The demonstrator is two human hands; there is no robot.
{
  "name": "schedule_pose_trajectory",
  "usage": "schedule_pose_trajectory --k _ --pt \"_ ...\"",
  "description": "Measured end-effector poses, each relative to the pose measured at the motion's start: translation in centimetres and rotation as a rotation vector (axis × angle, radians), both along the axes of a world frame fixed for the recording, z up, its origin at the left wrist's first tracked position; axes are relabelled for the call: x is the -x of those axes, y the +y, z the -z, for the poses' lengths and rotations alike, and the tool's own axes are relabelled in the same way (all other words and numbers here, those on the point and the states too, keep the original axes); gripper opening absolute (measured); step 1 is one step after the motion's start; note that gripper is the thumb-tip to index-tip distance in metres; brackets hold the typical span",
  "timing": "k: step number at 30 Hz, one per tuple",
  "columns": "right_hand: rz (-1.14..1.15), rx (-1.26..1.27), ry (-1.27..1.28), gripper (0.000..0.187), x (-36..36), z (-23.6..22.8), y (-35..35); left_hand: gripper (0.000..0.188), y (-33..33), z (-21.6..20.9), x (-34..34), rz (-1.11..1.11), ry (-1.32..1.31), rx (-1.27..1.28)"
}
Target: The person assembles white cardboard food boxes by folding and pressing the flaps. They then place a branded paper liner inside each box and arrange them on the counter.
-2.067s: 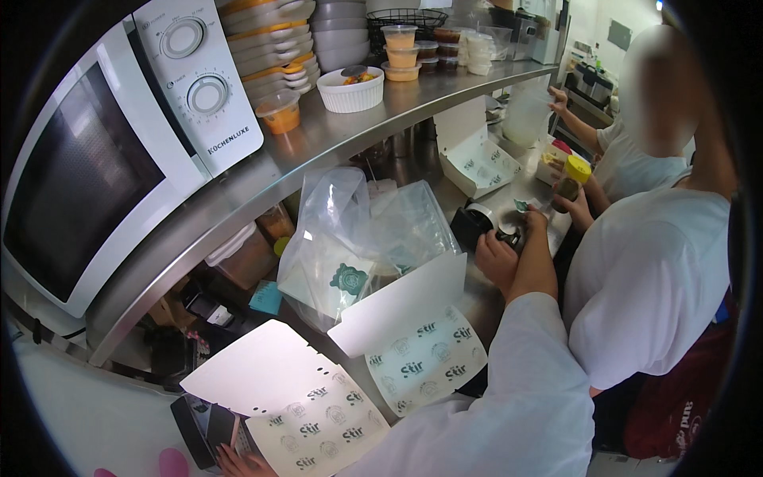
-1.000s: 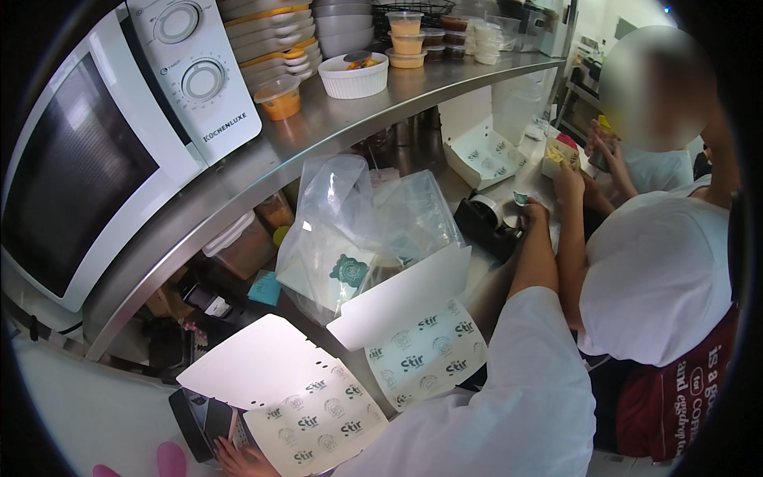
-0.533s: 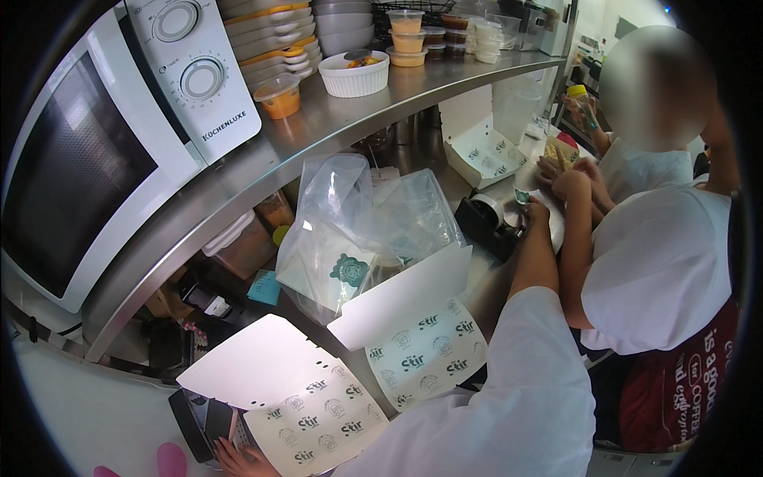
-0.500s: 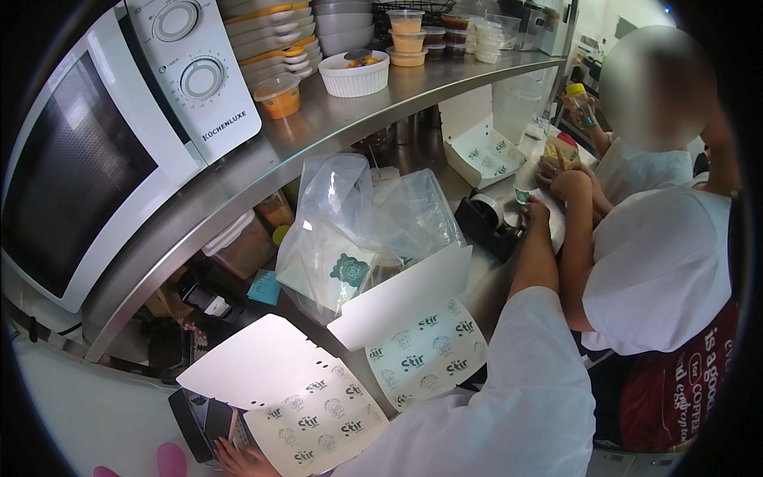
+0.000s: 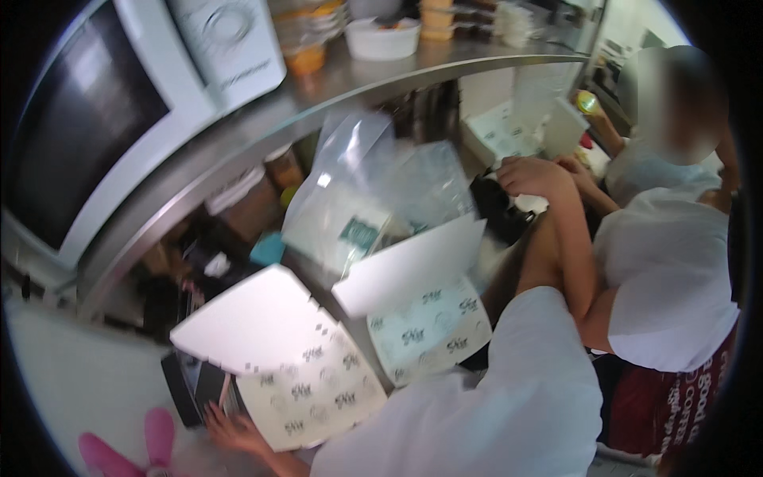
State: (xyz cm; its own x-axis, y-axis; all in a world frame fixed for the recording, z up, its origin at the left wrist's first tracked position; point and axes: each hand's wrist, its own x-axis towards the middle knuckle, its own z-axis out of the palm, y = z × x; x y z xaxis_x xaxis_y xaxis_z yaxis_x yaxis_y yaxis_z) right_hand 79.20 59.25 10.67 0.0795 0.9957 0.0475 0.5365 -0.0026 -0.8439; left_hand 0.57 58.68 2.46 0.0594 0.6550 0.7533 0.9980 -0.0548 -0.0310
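My left hand (image 5: 230,429) is at the lower left with its fingers apart, holding nothing I can see. It lies between a black box-shaped device (image 5: 184,389) and an open takeaway box (image 5: 310,397) lined with printed paper. My right forearm (image 5: 540,258) reaches out from a white sleeve toward the black tape dispenser (image 5: 497,211). A co-worker's forearm (image 5: 574,246) crosses over it, so my right hand is hidden. Beside the first box stands a second open lined box (image 5: 429,326), with clear plastic bags (image 5: 350,199) behind it. The picture is blurred by motion.
A steel shelf (image 5: 334,91) runs above the counter, carrying a microwave (image 5: 95,119), a white ramekin (image 5: 383,40) and several sauce tubs. Another open box (image 5: 505,127) stands at the far right beside the co-worker (image 5: 668,254). Pink shoes (image 5: 131,449) are on the floor.
My view has shifted. The co-worker's arm has moved left across my right forearm, hiding my right hand. A box flap has risen at the far right where fries were visible.
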Motion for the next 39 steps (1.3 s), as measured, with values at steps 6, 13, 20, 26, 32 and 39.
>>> schedule_pose_trajectory --k 6,13,20,26,32,39 --pt "-0.790 0.186 -0.661 0.026 8.5 -5.0 3.2 0.040 -0.5 0.4 -1.0 -0.087 -0.083 -0.016" --pt "0.147 0.394 -1.068 0.043 13.3 1.9 -0.2 0.042 -0.1 0.4 -0.6 0.045 -0.106 -0.055" --pt "-0.168 0.510 -1.229 0.039 11.9 6.3 1.1 0.044 0.0 1.0 0.1 -0.077 -0.029 -0.061" --pt "-0.112 0.217 -1.548 0.050 12.4 7.2 1.6 0.045 0.0 1.5 0.3 -0.097 -0.049 -0.052" --pt "-0.229 0.467 -1.345 0.067 12.8 5.5 2.6 0.046 -0.2 1.3 -0.1 -0.142 -0.018 -0.026" --pt "-0.323 0.164 -1.952 0.078 10.8 9.8 3.5 0.045 0.1 1.2 0.2 -0.108 -0.012 -0.023"
